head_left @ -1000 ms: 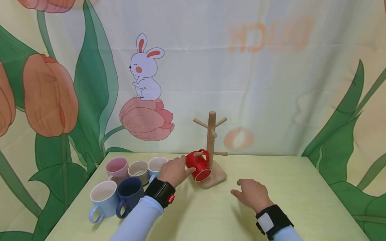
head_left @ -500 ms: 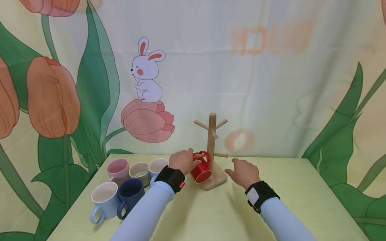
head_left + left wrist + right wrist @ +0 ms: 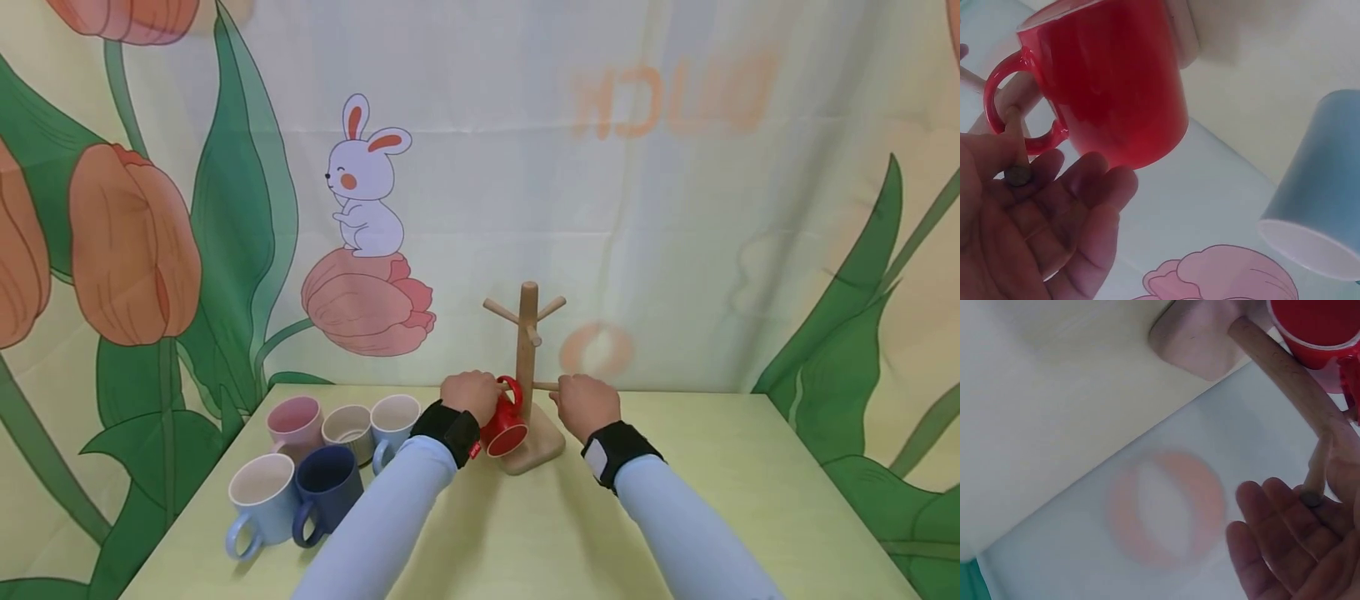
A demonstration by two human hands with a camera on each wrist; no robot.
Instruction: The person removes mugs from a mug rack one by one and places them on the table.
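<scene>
A red mug [image 3: 504, 429] hangs tilted by its handle on a lower left peg of a wooden mug tree [image 3: 527, 358]. My left hand [image 3: 471, 395] pinches the end of that peg between thumb and index finger; in the left wrist view the peg tip [image 3: 1018, 175] shows between them, just outside the mug's handle [image 3: 999, 94]. On the opposite side, my right hand [image 3: 589, 407] pinches the lower right peg [image 3: 1319, 472], its other fingers loosely bent. The upper pegs carry nothing.
Several mugs stand at the table's left: a pink mug [image 3: 294, 423], a beige cup [image 3: 348, 432], a white-and-blue mug [image 3: 394, 421], a light blue mug [image 3: 262, 496] and a navy mug [image 3: 328, 483]. A printed curtain [image 3: 675, 250] hangs behind the table.
My right hand has moved left and forward to the right peg and taken hold of it. My left hand has shifted from the red mug's side onto the left peg's end.
</scene>
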